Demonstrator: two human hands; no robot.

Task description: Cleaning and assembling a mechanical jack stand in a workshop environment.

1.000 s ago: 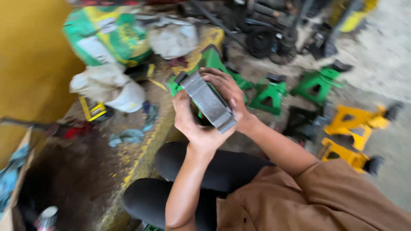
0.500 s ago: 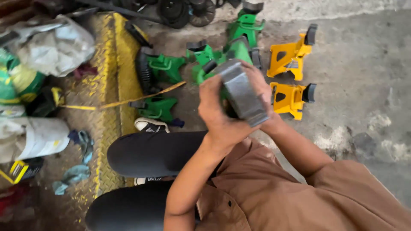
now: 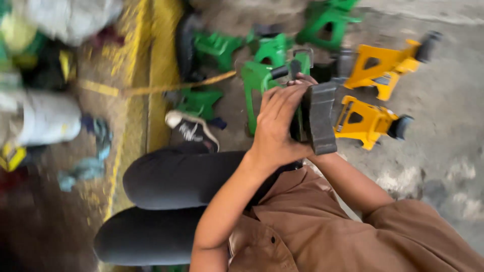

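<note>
The grey metal bracket (image 3: 319,118), a flat channel-shaped piece with raised edges, was held up in front of the person's chest, above the knees and over the floor. Its long axis ran nearly upright in the head view, tilted a little, with the lower end toward the body and the upper end toward the stands beyond. The left hand (image 3: 276,123) lay on the bracket's left side, fingers (image 3: 282,98) curled over its upper edge and closed on it, so the piece sat just to the right of that palm. The right hand (image 3: 302,79) was mostly hidden behind the bracket; only fingertips showed at its top, touching it, and I could not tell how firmly they gripped. The left hand was the nearer and plainer of the two. Just behind the bracket stood a green jack stand (image 3: 262,80), seemingly close to or touching it, though blur made that unsure. To the right lay two yellow jack stands (image 3: 370,118), near but apart. Further left, a yellow strap (image 3: 151,90) crossed the concrete floor (image 3: 443,131), and a dark shoe (image 3: 194,132) rested beside the person's black-trousered leg (image 3: 181,176).
</note>
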